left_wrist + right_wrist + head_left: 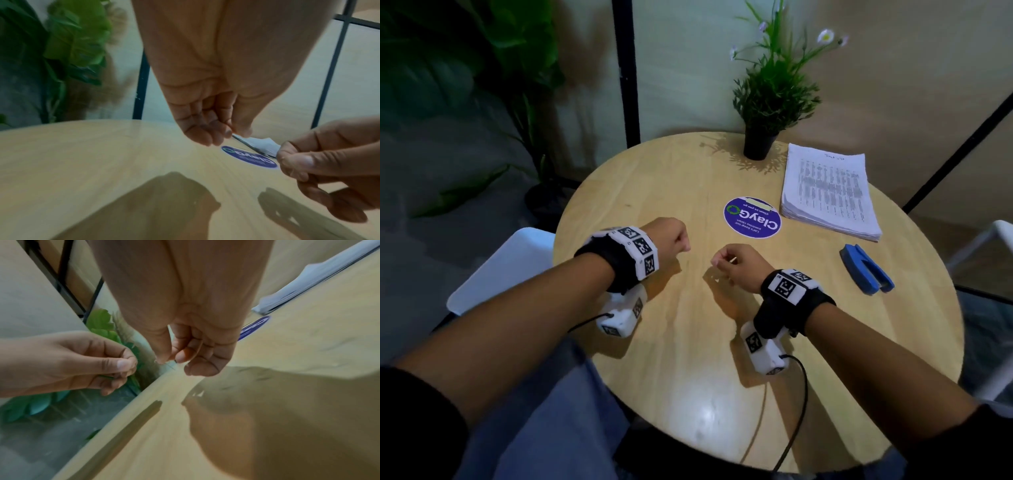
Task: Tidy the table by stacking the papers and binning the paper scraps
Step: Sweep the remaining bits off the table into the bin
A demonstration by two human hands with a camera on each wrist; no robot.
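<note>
A stack of printed papers lies at the back right of the round wooden table; it also shows as a white stack in the left wrist view. Both hands hover close together over the table's middle. My right hand has its fingers curled, and thumb and forefinger pinch a tiny pale paper scrap, mostly hidden by the fingers. My left hand is curled into a loose fist with the thumb against the forefinger. I see nothing in it.
A round purple sticker sits mid-table, just beyond the hands. A blue stapler lies at the right, and a small potted plant stands at the back. White chairs flank the table. A large leafy plant stands left.
</note>
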